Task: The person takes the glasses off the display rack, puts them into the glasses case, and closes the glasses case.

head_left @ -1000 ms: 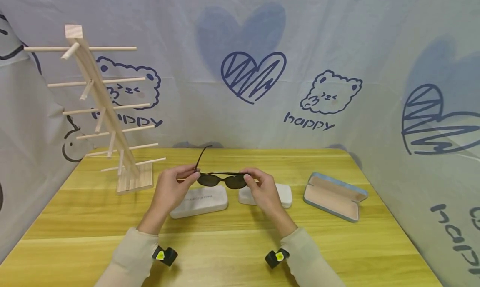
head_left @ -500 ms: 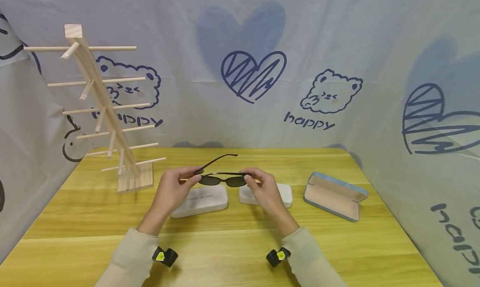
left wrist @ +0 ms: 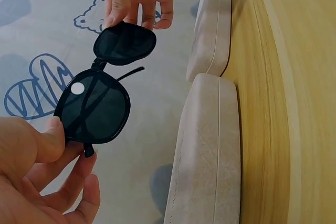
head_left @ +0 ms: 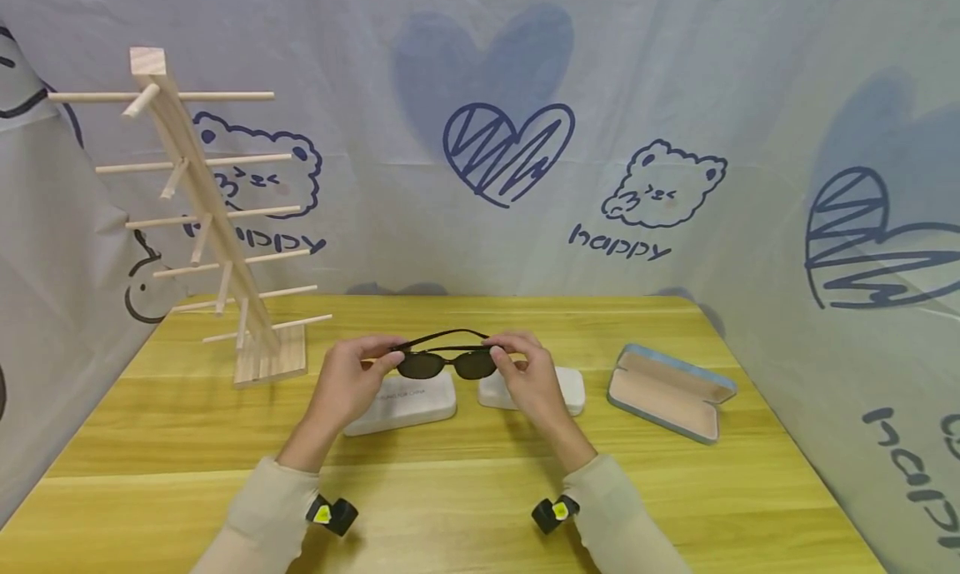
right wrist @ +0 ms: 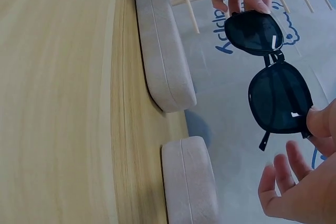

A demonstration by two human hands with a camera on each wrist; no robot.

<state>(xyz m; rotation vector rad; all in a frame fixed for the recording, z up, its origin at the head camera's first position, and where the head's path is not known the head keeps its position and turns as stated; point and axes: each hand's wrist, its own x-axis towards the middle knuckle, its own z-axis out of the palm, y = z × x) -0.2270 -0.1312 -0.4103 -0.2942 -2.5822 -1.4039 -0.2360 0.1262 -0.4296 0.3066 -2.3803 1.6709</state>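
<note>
Black sunglasses [head_left: 422, 366] with dark lenses are held up between both hands, above the table. My left hand [head_left: 351, 380] pinches the frame's left end, thumb at the lens edge. At the opposite end my right hand [head_left: 531, 380] pinches the frame between thumb and fingers. Both temples lie folded across behind the lenses; in the left wrist view they show through the dark lens [left wrist: 97, 108], which bears a round white spot. Below the sunglasses rest two closed pale glasses cases, a left case [head_left: 412, 403] with printed lettering and a right case [head_left: 568, 389] partly hidden by my right hand.
An open blue glasses case [head_left: 663, 395] with a beige lining lies on the right of the wooden table [head_left: 465, 499]. On the left stands a wooden rack [head_left: 213, 216] with several pegs sticking out. A printed curtain [head_left: 360, 82] hangs behind and along the sides.
The left temple of the sunglasses has swung inward, from sticking up and away to lying folded behind the lenses. Both hands have stayed almost in place with their pinch on the frame.
</note>
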